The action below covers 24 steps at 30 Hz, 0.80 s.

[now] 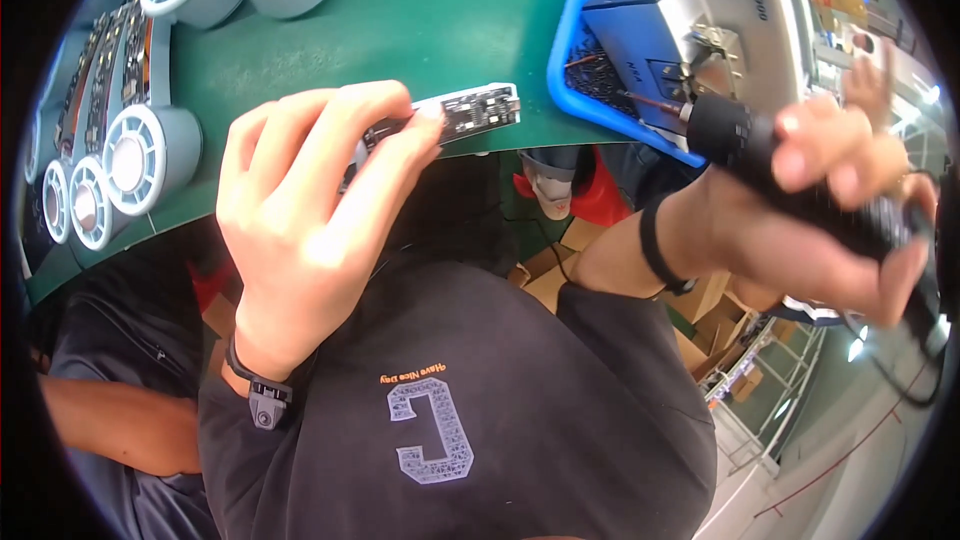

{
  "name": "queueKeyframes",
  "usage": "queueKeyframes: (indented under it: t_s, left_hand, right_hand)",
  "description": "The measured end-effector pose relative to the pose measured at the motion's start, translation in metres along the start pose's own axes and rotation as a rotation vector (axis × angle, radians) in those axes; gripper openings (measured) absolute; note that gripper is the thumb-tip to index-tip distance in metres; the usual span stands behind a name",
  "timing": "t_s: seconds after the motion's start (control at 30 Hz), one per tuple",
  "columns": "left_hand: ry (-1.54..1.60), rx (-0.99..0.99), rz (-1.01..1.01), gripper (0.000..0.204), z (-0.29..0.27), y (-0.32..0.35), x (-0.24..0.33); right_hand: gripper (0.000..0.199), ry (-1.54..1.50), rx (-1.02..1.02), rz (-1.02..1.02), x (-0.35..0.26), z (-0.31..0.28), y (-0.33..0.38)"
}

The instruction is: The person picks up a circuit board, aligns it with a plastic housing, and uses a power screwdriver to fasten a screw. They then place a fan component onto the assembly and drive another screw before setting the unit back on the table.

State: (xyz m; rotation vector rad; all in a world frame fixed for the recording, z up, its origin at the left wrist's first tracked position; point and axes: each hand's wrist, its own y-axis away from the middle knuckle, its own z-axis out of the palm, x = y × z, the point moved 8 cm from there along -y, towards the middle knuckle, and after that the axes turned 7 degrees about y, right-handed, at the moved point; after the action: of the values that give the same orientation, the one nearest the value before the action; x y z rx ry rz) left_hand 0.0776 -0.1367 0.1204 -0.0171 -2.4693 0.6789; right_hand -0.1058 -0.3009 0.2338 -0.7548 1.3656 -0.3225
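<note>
My left hand (310,180) pinches a narrow part with an exposed black circuit board (482,112) between thumb and fingers, just above the table's near edge. Its lower end is hidden by my fingers. On the right, my right hand (790,225), blurred, is wrapped round a black electric screwdriver (728,135). The driver's thin bit points left, in front of a silver and black screw feeder (665,20). That machine stands in a blue tray (602,122), where small dark screws (600,75) lie loose. Whether the bit carries a screw, I cannot tell.
Several pale blue parts with round ribbed ends (140,160) stand at the left of the green table (440,0), some with circuit boards showing. Another person's forearm (125,420) is at lower left. Cardboard boxes (715,325) lie below at right. A dark cable (900,390) hangs behind the screwdriver.
</note>
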Motion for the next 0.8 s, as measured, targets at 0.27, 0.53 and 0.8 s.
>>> queueKeyframes:
  t_s: [0.27, 0.53, 0.8]
  left_hand:
    - [0.026, 0.046, -0.033, 0.030, 0.001, 0.006, -0.006]
    - [0.000, 0.052, 0.002, 0.030, 0.002, 0.008, -0.006]
    - [-0.031, 0.051, -0.004, 0.032, 0.002, 0.008, -0.005]
  right_hand:
    - [0.046, -0.041, -0.101, 0.013, 0.026, 0.036, 0.028]
    - [0.048, -0.001, -0.193, -0.039, 0.028, 0.053, 0.032]
    - [0.045, -0.084, -0.219, -0.079, 0.034, 0.060, 0.036]
